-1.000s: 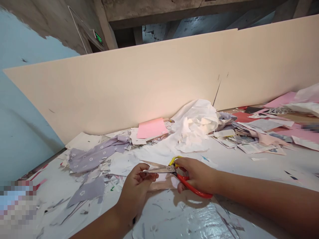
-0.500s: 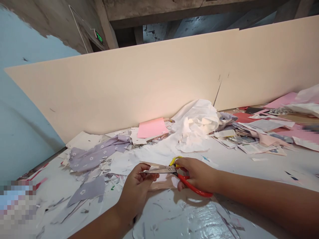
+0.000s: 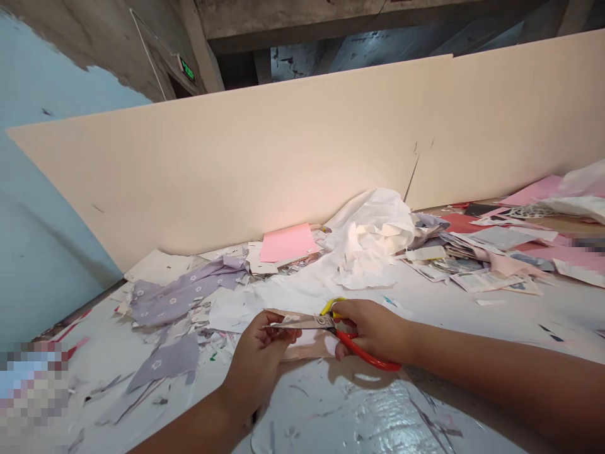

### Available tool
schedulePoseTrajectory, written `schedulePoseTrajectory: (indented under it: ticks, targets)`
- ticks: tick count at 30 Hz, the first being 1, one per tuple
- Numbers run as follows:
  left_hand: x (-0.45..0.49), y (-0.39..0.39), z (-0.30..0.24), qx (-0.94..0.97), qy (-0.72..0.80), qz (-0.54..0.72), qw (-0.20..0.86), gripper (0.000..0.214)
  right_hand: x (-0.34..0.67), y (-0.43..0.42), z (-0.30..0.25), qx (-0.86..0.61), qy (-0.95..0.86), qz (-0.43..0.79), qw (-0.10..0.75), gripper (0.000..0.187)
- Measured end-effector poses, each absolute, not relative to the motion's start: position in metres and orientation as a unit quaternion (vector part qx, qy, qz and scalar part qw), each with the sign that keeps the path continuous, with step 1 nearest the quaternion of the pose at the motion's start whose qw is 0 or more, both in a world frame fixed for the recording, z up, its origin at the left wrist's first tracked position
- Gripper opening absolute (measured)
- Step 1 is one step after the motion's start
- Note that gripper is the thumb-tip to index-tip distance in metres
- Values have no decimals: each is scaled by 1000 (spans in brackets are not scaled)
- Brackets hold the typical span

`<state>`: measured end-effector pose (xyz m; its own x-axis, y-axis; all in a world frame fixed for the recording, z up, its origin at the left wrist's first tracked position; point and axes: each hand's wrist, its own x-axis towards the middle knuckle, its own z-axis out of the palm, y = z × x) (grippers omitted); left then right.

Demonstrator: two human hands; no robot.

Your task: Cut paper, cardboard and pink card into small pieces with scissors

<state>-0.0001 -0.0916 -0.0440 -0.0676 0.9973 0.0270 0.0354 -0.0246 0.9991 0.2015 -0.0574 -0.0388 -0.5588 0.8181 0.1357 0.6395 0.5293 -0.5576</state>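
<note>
Trimming with hand scissors, seen from your head camera. Your right hand (image 3: 373,325) is curled around the red and yellow handles of 1 pair of scissors (image 3: 309,323), whose 2 blades stand slightly apart and point toward your left hand (image 3: 259,343). Your left thumb and fingers are drawn into a pinch that appears to hold the end of a pale peach piece (image 3: 314,345), which lies under the blades, above the white tabletop (image 3: 316,410). Work done: the scraps (image 3: 217,343) to your left suggest earlier cutting. Work left: the piece in hand seems unfinished, since the blades remain at it; your fingers hide how much of its edge is cut.
</note>
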Motion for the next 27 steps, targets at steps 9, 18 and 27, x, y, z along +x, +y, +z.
schedulePoseTrajectory:
  ticks: [9, 18, 27]
  targets:
    - [0, -93, -43, 494, 495, 524, 486, 8, 204, -60, -39, -427, -868, 188, 170, 39]
    - [0, -91, -45, 465, 490, 524, 518, 15, 208, -64, -36, -380, -899, 171, 131, 51]
    - [0, -91, -47, 459, 490, 524, 524, 19, 208, -63, -38, -388, -890, 193, 140, 45]
